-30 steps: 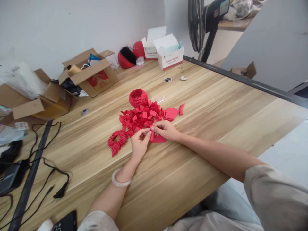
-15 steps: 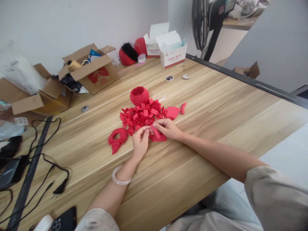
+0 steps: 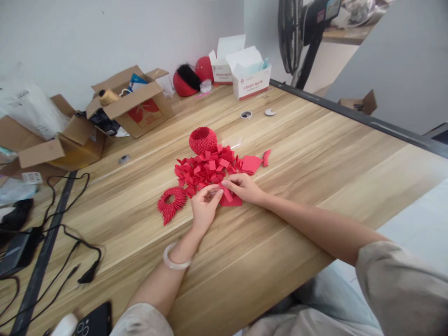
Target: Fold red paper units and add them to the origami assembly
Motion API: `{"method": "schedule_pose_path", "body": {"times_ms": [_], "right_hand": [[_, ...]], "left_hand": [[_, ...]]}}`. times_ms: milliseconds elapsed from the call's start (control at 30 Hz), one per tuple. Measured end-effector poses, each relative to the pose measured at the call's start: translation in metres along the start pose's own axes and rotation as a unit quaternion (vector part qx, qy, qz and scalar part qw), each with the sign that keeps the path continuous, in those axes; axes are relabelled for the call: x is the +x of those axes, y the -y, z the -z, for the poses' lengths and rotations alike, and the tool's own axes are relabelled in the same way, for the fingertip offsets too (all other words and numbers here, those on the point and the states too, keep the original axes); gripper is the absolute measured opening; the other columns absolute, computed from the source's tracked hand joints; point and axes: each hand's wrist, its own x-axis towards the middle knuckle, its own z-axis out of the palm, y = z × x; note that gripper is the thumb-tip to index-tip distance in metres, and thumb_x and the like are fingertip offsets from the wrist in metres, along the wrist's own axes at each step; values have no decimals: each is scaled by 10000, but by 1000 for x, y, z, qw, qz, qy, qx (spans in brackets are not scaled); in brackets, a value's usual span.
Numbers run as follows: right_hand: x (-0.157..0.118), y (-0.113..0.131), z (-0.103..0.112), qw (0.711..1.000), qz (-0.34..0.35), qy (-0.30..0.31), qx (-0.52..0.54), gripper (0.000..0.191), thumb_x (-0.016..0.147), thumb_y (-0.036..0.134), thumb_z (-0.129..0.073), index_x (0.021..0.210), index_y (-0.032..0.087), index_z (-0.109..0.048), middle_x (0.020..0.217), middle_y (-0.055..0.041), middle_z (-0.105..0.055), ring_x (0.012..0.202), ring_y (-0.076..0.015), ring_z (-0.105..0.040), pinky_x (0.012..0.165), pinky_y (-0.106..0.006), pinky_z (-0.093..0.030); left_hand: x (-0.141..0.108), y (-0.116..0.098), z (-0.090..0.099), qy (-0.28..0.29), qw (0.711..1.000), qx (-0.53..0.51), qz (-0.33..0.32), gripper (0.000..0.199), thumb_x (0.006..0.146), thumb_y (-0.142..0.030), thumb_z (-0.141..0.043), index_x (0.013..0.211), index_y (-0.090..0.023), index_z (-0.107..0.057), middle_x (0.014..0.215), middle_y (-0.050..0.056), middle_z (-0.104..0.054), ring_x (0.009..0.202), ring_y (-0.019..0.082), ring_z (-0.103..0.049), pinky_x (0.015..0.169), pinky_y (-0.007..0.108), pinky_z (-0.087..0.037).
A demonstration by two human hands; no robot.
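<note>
My left hand [image 3: 205,207] and my right hand [image 3: 244,187] meet over the front of a heap of folded red paper pieces [image 3: 206,168]. Both are closed on one narrow red paper strip [image 3: 227,192], pinched between thumbs and fingers; the fingertips partly cover it. Under the strip lies a flat red paper sheet [image 3: 234,201] on the table. To the left of my left hand rests a ring of interlocked red paper pieces [image 3: 171,204] with a pointed tail. A bowl-shaped red paper piece [image 3: 203,141] stands behind the heap.
More red sheets [image 3: 251,163] and a short curved row of red pieces [image 3: 266,157] lie right of the heap. Cardboard boxes [image 3: 136,109], a sticky note box [image 3: 252,79] and a fan [image 3: 290,39] stand behind. Black cables [image 3: 82,245] and a phone [image 3: 94,321] lie left.
My left thumb and fingers have shifted slightly along the strip toward my right hand. Otherwise the hands and the paper pieces stay where they were.
</note>
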Motion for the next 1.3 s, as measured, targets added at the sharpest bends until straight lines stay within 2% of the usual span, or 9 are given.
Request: {"method": "schedule_pose_path", "body": {"times_ms": [433, 700, 1067, 1300], "right_hand": [[0, -1, 1, 999, 19, 46, -4, 445, 853, 448, -477, 538, 136, -511, 508, 7, -496, 494, -69, -435, 519, -193, -347], [0, 1, 2, 996, 28, 75, -30, 382, 822, 405, -538, 557, 129, -535, 509, 22, -471, 471, -60, -374, 470, -196, -280], [0, -1, 2, 1000, -19, -10, 4, 445, 802, 487, -541, 536, 131, -524, 517, 7, -514, 497, -75, -432, 518, -213, -337], [0, 1, 2, 998, -29, -40, 34, 459, 802, 510, -522, 532, 140, -505, 514, 3, -525, 500, -77, -448, 523, -212, -353]], "left_hand": [[0, -1, 1, -17, 999, 12, -26, 188, 708, -282, -679, 818, -129, -667, 782, 55, -702, 713, 133, -642, 702, 250, -523], [1, 0, 2, -42, 998, 35, -36, 207, 724, -298, -662, 840, -127, -665, 791, 57, -690, 723, 129, -626, 697, 238, -510], [2, 3, 2, -16, 999, 33, -19, 229, 719, -317, -669, 853, -133, -691, 789, 59, -709, 698, 135, -633, 682, 252, -513], [1, 2, 1, -11, 1000, 25, -11, 232, 708, -326, -680, 841, -136, -694, 763, 53, -710, 681, 135, -635, 668, 252, -517]]}}
